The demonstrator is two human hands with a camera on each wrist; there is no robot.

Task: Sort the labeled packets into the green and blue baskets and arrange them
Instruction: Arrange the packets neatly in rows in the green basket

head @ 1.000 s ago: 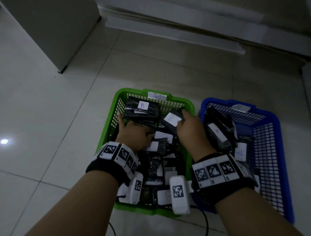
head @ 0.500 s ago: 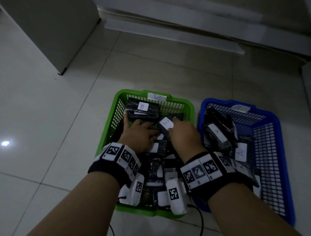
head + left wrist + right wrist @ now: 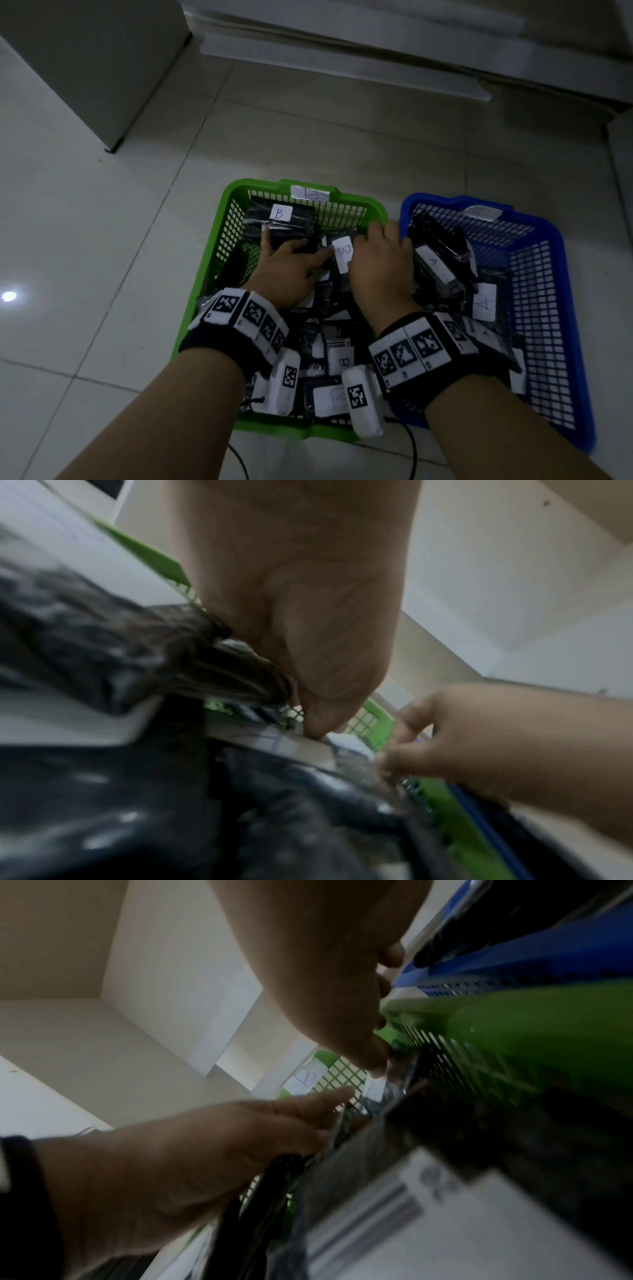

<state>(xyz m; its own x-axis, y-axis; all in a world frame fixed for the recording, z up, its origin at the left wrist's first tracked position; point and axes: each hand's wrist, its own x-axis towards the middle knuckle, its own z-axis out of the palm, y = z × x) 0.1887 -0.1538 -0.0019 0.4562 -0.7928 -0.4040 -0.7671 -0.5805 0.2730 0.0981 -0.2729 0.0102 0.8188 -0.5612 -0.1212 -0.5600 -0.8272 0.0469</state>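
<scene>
Between our hands in the green basket (image 3: pixel 209 274) lies a B packet (image 3: pixel 342 255), long axis running away from us. Our right hand (image 3: pixel 380 263) curls over its right edge; our left hand (image 3: pixel 287 267) touches its label with straight fingers.

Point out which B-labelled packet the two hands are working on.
The B packet lying between left hand and right hand, mid-basket; the other clear B packet lies beyond, by the far wall.
</scene>
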